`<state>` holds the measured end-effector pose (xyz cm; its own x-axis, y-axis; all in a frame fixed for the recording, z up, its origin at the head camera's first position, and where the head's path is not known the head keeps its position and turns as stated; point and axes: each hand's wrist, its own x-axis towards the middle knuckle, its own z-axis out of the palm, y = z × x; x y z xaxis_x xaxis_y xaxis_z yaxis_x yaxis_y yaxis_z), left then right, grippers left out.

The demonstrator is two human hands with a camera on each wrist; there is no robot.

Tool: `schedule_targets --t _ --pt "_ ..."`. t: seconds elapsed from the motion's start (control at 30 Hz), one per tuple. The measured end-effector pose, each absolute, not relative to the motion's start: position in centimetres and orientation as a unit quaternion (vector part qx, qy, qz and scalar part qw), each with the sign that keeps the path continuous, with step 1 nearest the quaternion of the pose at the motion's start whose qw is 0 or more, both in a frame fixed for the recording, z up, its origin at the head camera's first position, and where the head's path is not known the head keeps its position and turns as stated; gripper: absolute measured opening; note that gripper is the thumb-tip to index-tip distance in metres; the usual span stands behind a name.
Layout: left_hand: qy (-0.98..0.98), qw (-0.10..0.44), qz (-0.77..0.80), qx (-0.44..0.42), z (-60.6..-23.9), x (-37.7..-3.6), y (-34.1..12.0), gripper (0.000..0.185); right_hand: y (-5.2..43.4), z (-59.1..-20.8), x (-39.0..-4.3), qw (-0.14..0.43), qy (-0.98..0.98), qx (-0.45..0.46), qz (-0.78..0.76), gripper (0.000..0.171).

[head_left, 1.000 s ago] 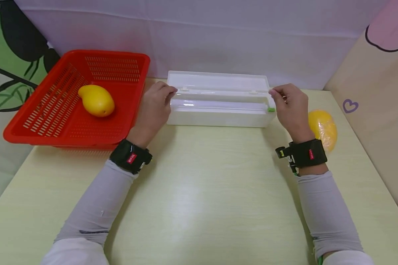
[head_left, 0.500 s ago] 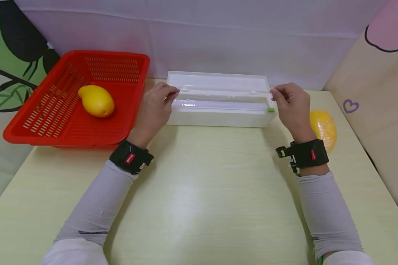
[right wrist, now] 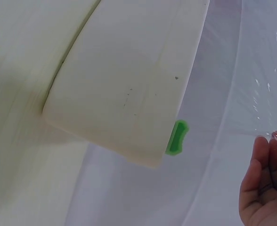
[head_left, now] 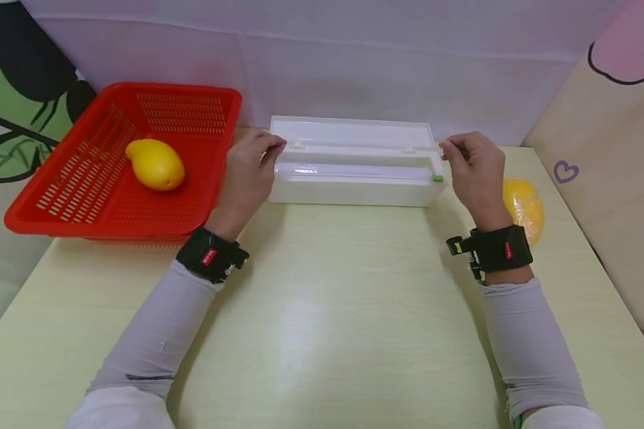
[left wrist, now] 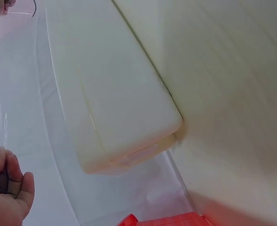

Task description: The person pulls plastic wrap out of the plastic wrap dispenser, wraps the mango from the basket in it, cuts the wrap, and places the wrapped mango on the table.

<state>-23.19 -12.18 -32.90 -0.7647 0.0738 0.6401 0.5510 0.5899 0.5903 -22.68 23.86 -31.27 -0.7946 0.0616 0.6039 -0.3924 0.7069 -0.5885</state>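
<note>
At the far side of the table [head_left: 322, 310], left hand [head_left: 249, 173] and right hand [head_left: 474, 170] each pinch a corner of cling film [right wrist: 251, 94], stretching it taut above the open white dispenser [head_left: 354, 179].

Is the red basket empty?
No, a yellow mango lies inside the red basket at the table's left.

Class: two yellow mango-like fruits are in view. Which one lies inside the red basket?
The bare yellow mango on the left, lying in the red slotted plastic basket. The other yellow fruit, shiny as if wrapped, lies on the table beside the right hand.
</note>
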Motion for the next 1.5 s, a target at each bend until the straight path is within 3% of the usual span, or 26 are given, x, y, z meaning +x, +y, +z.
schedule_targets --t 0.37,0.7,1.03,1.5 --pt "-0.81 0.336 -0.437 -0.202 -32.7 -22.7 -11.9 0.015 23.7 -30.8 -22.5 0.327 -0.855 0.102 0.388 0.022" --pt "-0.804 0.32 -0.462 -0.193 -32.5 -22.6 -11.8 0.015 23.6 -30.1 -22.1 0.322 -0.851 0.098 0.404 0.023" --pt "-0.851 0.261 -0.418 -0.182 -32.1 -21.7 -11.2 0.02 23.7 -29.9 -22.0 0.32 -0.849 0.089 0.412 0.02" --pt "-0.781 0.351 -0.469 -0.218 -31.1 -22.3 -11.5 0.012 23.7 -29.4 -22.1 0.336 -0.842 0.101 0.41 0.018"
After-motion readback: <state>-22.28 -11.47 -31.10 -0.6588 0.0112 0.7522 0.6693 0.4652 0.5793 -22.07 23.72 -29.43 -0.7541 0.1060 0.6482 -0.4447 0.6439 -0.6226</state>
